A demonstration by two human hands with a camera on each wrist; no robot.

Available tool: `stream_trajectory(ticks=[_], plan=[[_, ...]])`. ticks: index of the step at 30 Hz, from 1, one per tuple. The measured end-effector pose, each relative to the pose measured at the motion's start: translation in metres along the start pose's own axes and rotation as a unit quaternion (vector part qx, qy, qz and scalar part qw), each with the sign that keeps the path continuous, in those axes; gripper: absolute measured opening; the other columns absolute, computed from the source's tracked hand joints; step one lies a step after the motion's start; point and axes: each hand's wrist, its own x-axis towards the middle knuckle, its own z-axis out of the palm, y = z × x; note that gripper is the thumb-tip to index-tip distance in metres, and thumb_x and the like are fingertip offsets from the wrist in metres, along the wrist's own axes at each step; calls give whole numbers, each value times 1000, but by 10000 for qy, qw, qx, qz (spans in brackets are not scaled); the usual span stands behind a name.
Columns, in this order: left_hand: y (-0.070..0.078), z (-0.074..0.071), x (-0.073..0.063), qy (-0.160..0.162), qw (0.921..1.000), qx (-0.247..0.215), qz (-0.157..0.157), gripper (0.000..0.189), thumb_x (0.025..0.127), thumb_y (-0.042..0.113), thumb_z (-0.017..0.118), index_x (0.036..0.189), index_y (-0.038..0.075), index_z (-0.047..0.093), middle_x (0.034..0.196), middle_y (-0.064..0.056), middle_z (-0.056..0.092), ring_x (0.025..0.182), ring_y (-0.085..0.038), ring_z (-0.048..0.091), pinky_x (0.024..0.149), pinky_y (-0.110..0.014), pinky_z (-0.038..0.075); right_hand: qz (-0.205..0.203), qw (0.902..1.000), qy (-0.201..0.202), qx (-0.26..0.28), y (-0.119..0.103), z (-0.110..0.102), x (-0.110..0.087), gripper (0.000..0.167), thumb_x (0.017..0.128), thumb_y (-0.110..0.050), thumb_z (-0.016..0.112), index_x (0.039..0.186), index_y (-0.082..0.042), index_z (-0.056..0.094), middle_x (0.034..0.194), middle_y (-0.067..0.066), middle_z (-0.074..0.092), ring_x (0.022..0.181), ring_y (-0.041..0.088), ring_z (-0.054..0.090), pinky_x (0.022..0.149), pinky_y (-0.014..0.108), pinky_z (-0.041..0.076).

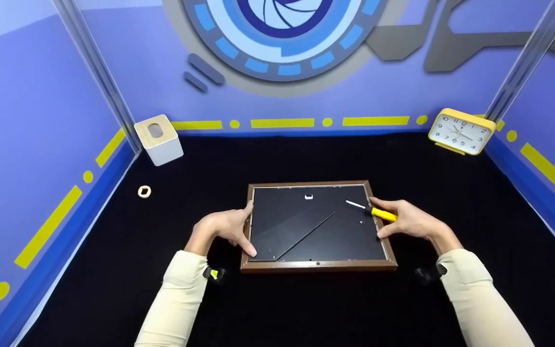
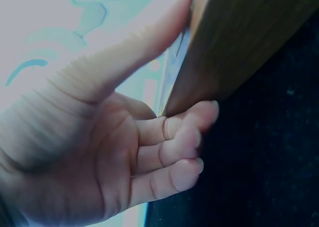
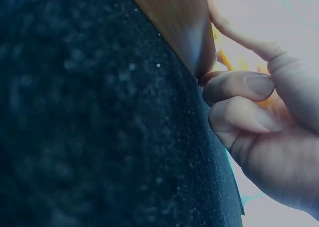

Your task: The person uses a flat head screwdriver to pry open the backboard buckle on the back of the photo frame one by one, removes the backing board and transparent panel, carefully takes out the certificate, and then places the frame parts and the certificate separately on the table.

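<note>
A picture frame (image 1: 318, 264) with a brown wooden rim lies back side up, its black backing board (image 1: 282, 212) facing me. My left hand (image 1: 227, 226) grips the frame's left side, thumb on top. In the left wrist view, this hand's fingers (image 2: 179, 144) curl beside the frame's wooden side (image 2: 234, 47). At the right side, my right hand (image 1: 410, 221) holds a screwdriver (image 1: 383, 214) with a yellow handle, its shaft pointing over the board. That hand also touches the frame's right rim; in the right wrist view its fingers (image 3: 239, 95) are curled near the frame's corner.
On the black cloth (image 1: 306, 313) stand a white tissue box (image 1: 166, 152) with a wooden top at back left and a yellow clock (image 1: 460, 132) at back right. A small pale ring (image 1: 144, 192) lies at left. Blue panels (image 1: 258, 103) border the table.
</note>
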Motion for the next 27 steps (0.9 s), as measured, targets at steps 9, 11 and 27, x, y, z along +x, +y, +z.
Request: stream_trajectory(ticks=[9,11,27], plan=[[-2,1,-3,-37,9998,-181,110,140,68,37,94,157,-5,-5,57,-4,63,48,-14,59,51,-25,47,-47,9995,261,-175,-2,1,1,63,89,-25,77,144,-3,53,148,13,49,130,29,47,96,11,37],[-2,1,-2,-51,9997,-226,115,139,69,37,93,157,-5,-5,57,-4,63,48,-14,59,51,-25,47,3,9990,371,-266,-4,-1,0,56,90,-26,76,139,-5,59,143,13,53,122,27,53,92,13,41],[-2,2,-1,-45,9993,-363,111,140,69,36,93,157,-3,-9,59,-4,62,49,-15,58,52,-26,48,-772,9753,2038,-348,-56,0,15,39,82,-18,84,116,-3,75,107,10,74,86,5,68,71,17,54]])
